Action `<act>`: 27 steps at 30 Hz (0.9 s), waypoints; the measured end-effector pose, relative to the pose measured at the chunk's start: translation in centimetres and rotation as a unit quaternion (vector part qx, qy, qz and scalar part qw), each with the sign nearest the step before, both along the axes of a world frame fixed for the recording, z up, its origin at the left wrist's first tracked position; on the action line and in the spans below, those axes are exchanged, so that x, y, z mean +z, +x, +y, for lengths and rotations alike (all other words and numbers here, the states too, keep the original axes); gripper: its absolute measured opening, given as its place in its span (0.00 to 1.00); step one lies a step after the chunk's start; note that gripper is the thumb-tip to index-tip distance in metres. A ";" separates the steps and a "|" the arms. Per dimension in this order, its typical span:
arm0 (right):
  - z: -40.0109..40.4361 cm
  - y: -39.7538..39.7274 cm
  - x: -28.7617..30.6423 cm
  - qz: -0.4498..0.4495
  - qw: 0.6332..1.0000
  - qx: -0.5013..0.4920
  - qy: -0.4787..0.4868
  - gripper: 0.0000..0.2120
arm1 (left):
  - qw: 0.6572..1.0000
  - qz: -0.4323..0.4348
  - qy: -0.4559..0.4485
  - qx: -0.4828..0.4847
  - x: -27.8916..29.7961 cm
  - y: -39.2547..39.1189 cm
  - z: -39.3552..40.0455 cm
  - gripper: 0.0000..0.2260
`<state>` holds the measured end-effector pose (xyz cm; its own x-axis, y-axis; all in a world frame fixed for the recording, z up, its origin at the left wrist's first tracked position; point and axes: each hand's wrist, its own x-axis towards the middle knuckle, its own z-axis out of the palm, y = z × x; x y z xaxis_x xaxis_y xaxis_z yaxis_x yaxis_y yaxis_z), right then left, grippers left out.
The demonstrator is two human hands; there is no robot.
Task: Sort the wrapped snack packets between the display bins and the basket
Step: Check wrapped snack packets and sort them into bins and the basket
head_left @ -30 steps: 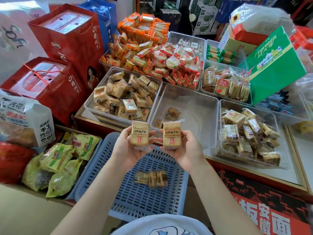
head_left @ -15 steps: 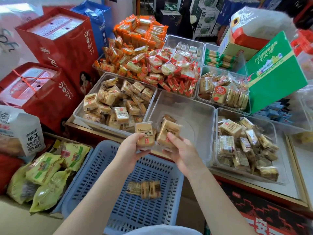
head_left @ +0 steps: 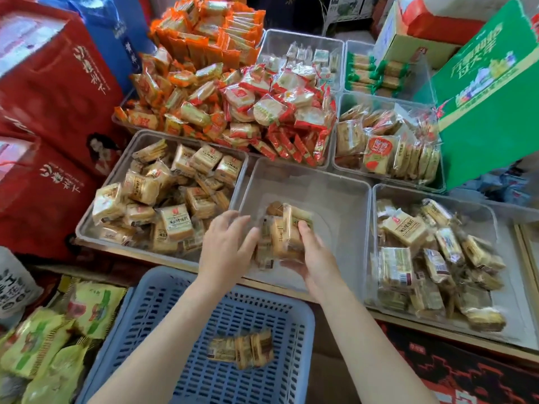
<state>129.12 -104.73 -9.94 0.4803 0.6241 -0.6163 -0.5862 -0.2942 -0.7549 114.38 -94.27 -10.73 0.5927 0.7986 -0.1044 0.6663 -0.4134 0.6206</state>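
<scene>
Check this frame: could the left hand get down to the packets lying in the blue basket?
Probably yes. The left hand is open over the middle bin's near edge, and the packets lie uncovered in the open-topped blue basket just below.

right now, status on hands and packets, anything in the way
Right hand grips packets over the middle bin. Left hand open, fingers touching the packets. More packets lie in the blue basket. Nothing blocks the bin.

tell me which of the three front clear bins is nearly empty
The middle bin, where both hands are: only a few packets in it, while its left and right neighbours are piled full.
</scene>
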 end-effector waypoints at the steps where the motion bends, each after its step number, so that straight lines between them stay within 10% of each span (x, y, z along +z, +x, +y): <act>1: 0.8 0.6 -1.3 -0.015 0.999 0.002 -0.030 0.13 | 0.997 0.055 0.052 -0.010 -1.0 -0.4 0.9 0.27; 7: 6.1 1.7 -7.7 -0.038 0.991 0.089 -0.092 0.30 | 0.971 0.213 0.083 -0.069 -6.2 -2.4 2.9 0.33; 17: 9.2 1.8 -9.6 -0.179 0.964 0.091 -0.177 0.16 | 0.974 0.199 0.093 -0.052 -7.0 -2.3 2.9 0.32; 27: 12.0 -3.4 -1.7 -0.184 0.962 0.199 0.015 0.05 | 0.975 -0.052 0.093 0.194 -3.5 -6.6 4.4 0.29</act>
<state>125.69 -92.77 -11.64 0.3815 0.8187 -0.4291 -0.1217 -0.4156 -0.9013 107.78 -89.90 -14.27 0.2409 0.9645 0.1080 0.7320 -0.2536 0.6324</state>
